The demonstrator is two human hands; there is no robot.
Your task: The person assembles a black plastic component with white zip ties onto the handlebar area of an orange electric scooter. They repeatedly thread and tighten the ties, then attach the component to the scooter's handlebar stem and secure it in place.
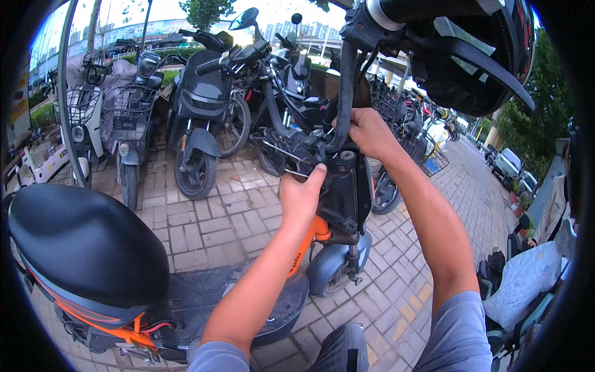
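An electric scooter with orange frame parts point(321, 228) stands in front of me, its dark front column point(342, 195) uncovered at the top. At the near left of that column, my left hand point(300, 193) is closed with the thumb up, around a thin metal tool point(296, 173) whose kind I cannot make out. My right hand point(372, 133) is pinched against the black curved stem and cables point(344, 93) below the handlebar. Whatever lies between its fingertips is hidden. The black seat point(87, 242) and the footboard point(211, 291) extend to the left.
A black helmet-like object point(471, 62) hangs by the handlebar at the upper right. Several parked scooters, one dark point(201, 93), line the far side of the brick paving point(217, 229). A light quilted cover point(527, 285) lies over a vehicle at the right edge.
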